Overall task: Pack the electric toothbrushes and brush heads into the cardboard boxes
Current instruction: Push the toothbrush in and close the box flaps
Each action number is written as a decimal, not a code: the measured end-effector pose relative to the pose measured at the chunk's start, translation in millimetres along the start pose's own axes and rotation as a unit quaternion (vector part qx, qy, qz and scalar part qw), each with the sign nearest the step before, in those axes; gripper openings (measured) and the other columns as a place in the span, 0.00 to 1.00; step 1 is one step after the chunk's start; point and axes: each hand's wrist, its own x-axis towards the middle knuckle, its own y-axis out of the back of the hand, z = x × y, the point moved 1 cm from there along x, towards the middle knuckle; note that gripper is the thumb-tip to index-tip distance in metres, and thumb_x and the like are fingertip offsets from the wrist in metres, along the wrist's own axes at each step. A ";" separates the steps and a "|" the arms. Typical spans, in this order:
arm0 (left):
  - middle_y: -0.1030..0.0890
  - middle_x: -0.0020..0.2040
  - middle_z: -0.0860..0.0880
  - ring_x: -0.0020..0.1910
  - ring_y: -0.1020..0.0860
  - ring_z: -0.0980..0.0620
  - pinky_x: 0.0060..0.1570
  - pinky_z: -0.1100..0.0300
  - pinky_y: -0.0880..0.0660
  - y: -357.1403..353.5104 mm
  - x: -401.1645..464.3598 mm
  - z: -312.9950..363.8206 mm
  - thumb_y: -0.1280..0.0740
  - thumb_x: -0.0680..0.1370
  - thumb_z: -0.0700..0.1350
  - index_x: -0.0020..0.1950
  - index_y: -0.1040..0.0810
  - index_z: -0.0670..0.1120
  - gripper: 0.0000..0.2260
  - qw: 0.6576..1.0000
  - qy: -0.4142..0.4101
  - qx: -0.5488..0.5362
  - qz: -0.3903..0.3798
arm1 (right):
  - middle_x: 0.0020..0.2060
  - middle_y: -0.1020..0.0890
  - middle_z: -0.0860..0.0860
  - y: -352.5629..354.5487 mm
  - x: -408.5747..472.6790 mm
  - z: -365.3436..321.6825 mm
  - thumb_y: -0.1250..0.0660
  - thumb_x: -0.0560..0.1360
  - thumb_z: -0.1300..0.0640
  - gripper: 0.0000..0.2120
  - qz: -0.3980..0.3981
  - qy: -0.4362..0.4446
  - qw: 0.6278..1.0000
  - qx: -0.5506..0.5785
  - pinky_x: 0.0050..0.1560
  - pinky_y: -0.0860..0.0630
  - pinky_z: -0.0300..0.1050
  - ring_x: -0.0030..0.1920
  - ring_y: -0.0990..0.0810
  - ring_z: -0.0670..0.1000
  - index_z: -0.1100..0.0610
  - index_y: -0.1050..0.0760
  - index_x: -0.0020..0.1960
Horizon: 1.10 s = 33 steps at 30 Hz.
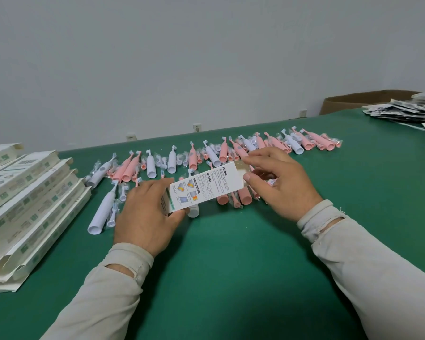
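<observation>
So the box (201,186) sits pinched between both grips, left hand (145,214) at its closed end, right hand (277,177) at the open flap. Probably light, crushable cardboard; hold the edges, not the faces.

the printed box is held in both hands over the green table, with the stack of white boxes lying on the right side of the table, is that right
Not quite. The printed box is held by the left hand and right hand over the green table, but the stack of white boxes lies on the left side, as the head view shows. On the far right lies a pile of dark packets.
</observation>
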 end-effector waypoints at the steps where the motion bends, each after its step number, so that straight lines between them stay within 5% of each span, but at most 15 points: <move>1: 0.24 0.64 0.53 0.64 0.29 0.48 0.56 0.49 0.28 0.0 -0.1 -0.1 0.26 0.72 0.55 0.70 0.28 0.56 0.27 1.000 0.000 -0.002 0.000 | 0.59 0.24 0.44 0.6 0.9 0.4 0.32 0.76 0.51 0.14 0.002 0.009 1.000 -0.013 0.58 0.21 0.46 0.53 0.20 0.43 0.46 0.19 0.61; 10: 0.24 0.65 0.52 0.64 0.29 0.47 0.60 0.47 0.28 1.6 -0.3 0.0 0.26 0.72 0.56 0.71 0.28 0.54 0.28 1.000 -0.007 -0.006 0.005 | 0.61 0.28 0.44 -2.7 -1.4 -6.8 0.36 0.78 0.51 0.15 -0.029 0.015 0.998 -0.048 0.63 0.24 0.55 0.62 0.26 0.49 0.52 0.17 0.60; 16: 0.23 0.64 0.52 0.64 0.29 0.48 0.60 0.49 0.29 1.7 0.4 -0.5 0.26 0.72 0.55 0.71 0.28 0.54 0.28 1.000 -0.008 -0.016 0.010 | 0.63 0.26 0.48 -7.4 -3.6 -20.7 0.37 0.78 0.55 0.12 0.000 0.038 0.998 -0.051 0.60 0.25 0.44 0.57 0.24 0.47 0.52 0.20 0.59; 20: 0.23 0.63 0.52 0.64 0.29 0.48 0.59 0.49 0.29 2.0 -0.2 0.7 0.27 0.73 0.55 0.70 0.28 0.55 0.27 1.000 -0.002 -0.016 0.013 | 0.53 0.22 0.39 -14.3 -4.2 -22.8 0.33 0.76 0.57 0.14 0.049 -0.032 0.993 0.104 0.47 0.24 0.34 0.49 0.22 0.43 0.41 0.29 0.56; 23: 0.23 0.63 0.51 0.63 0.29 0.46 0.58 0.49 0.29 3.1 -0.4 1.8 0.26 0.72 0.53 0.69 0.27 0.54 0.26 1.000 0.000 -0.021 0.024 | 0.49 0.17 0.39 -19.8 -3.7 -18.3 0.29 0.76 0.61 0.16 0.057 -0.078 0.975 0.198 0.47 0.23 0.33 0.49 0.20 0.41 0.41 0.24 0.55; 28: 0.24 0.65 0.51 0.65 0.29 0.47 0.59 0.49 0.29 4.6 -1.8 2.9 0.26 0.72 0.52 0.70 0.27 0.54 0.27 1.000 -0.001 -0.016 0.027 | 0.48 0.14 0.43 -22.4 -1.7 -9.8 0.29 0.76 0.60 0.09 0.072 -0.121 0.964 0.224 0.53 0.19 0.49 0.50 0.17 0.47 0.47 0.19 0.52; 33: 0.24 0.65 0.52 0.65 0.29 0.46 0.56 0.49 0.28 5.9 -2.1 5.1 0.27 0.73 0.53 0.70 0.27 0.54 0.26 0.999 -0.006 -0.003 0.034 | 0.45 0.13 0.48 -22.8 -1.9 -7.7 0.27 0.73 0.60 0.07 0.088 -0.158 0.948 0.261 0.49 0.18 0.50 0.48 0.16 0.55 0.49 0.18 0.46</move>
